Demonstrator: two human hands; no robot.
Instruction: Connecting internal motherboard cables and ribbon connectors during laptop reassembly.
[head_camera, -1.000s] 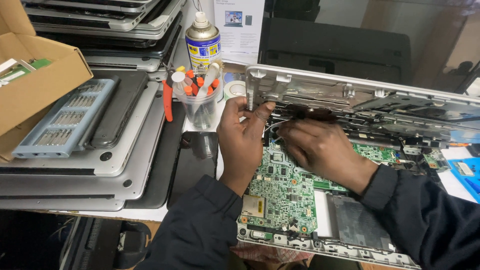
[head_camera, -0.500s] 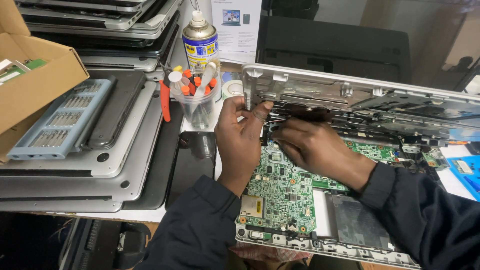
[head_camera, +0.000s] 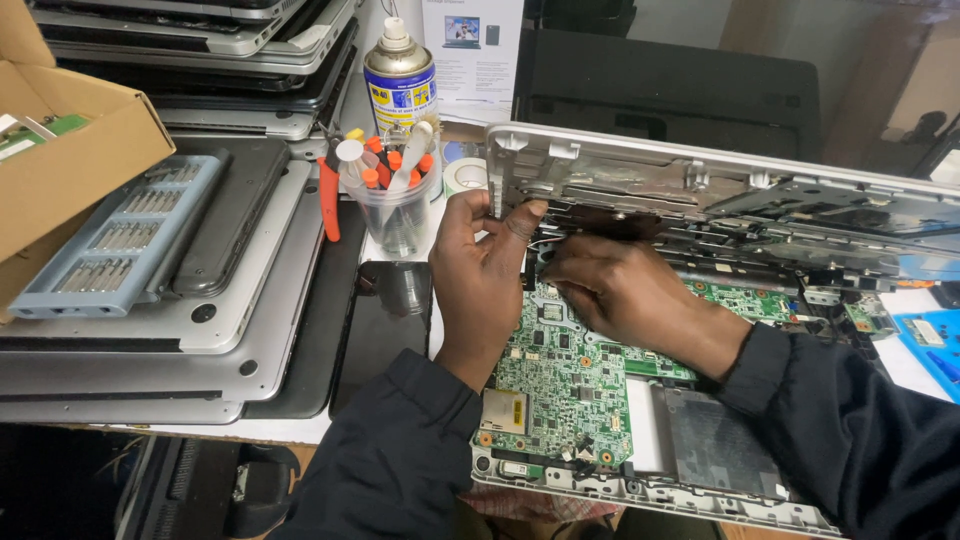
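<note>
Little has moved since a second ago: your right hand (head_camera: 625, 290) has slid slightly left toward the hinge corner, while your left hand (head_camera: 480, 265) stays on the cover edge.

Left to right:
- cardboard box (head_camera: 70, 150) at the far left, with a blue-grey bit tray (head_camera: 120, 235) lying on a stack of closed laptops (head_camera: 200, 330).
- clear cup of screwdrivers (head_camera: 395, 195) with a spray can (head_camera: 400, 80) behind it; a dark phone-like slab (head_camera: 385, 325) lies flat on the tabletop (head_camera: 250, 430) just in front.
- Left hand: thumb pressed on the corner of the raised silver cover (head_camera: 700, 185), fingers curled around its edge, propping it tilted up.
- green mainboard (head_camera: 560, 380) sits exposed in the open laptop base (head_camera: 640, 490), right in front of you, under both hands.
- Right hand: fingers bunched narrow and tucked under the cover near the hinge. A thin white wire (head_camera: 545, 243) shows between your hands; I can't tell whether you're pinching it or a connector.
- Blue mat (head_camera: 930, 345) at the far right edge.

Step, as I read it: cover half lifted, and you're working a cable or connector loose at the hinge side.

Next move calls for keeping the cover steady and pulling straight at the plug, not the wire. Don't lift further while it's attached.
</note>
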